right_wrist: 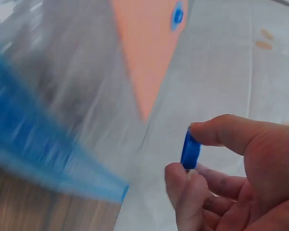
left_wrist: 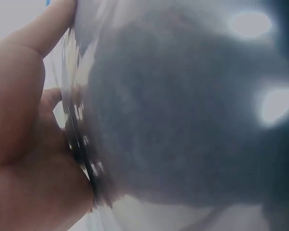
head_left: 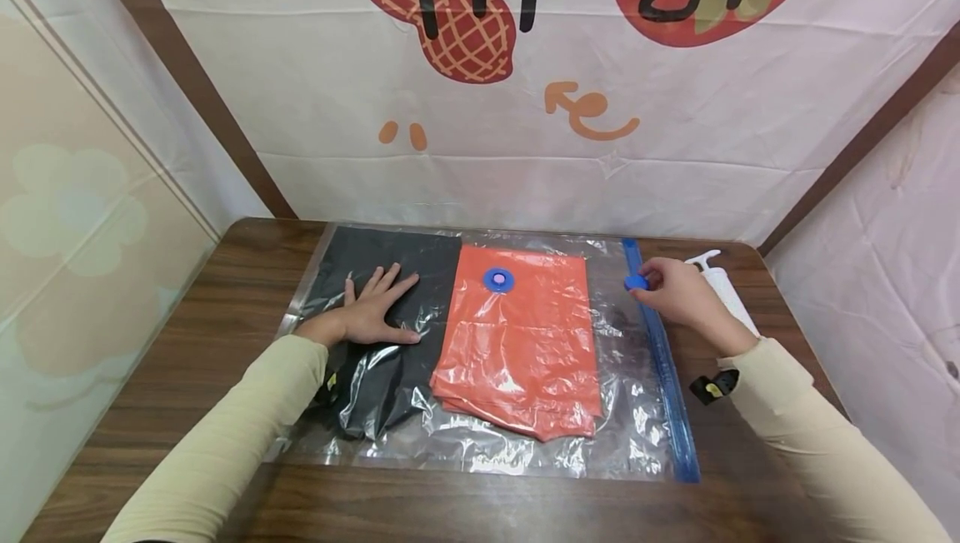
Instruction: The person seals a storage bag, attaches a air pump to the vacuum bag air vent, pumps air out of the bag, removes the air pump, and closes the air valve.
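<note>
A clear vacuum storage bag (head_left: 622, 410) lies flat on the wooden table (head_left: 187, 335). Inside it are a black garment (head_left: 390, 276) on the left and a folded orange garment (head_left: 517, 335) in the middle, with a round blue valve (head_left: 498, 280) above the orange one. My left hand (head_left: 375, 310) rests flat with spread fingers on the bag over the black garment (left_wrist: 183, 110). My right hand (head_left: 675, 293) pinches a small blue cap (head_left: 636, 281) between thumb and fingers beside the bag's blue zip strip (head_left: 663, 360). The right wrist view shows the blue cap (right_wrist: 190, 149) edge-on in that pinch.
A white hand pump (head_left: 722, 285) lies on the table behind my right hand. A small black and yellow clip (head_left: 714, 386) sits by my right wrist. White cloth with printed peanuts hangs behind the table, and walls close in on both sides.
</note>
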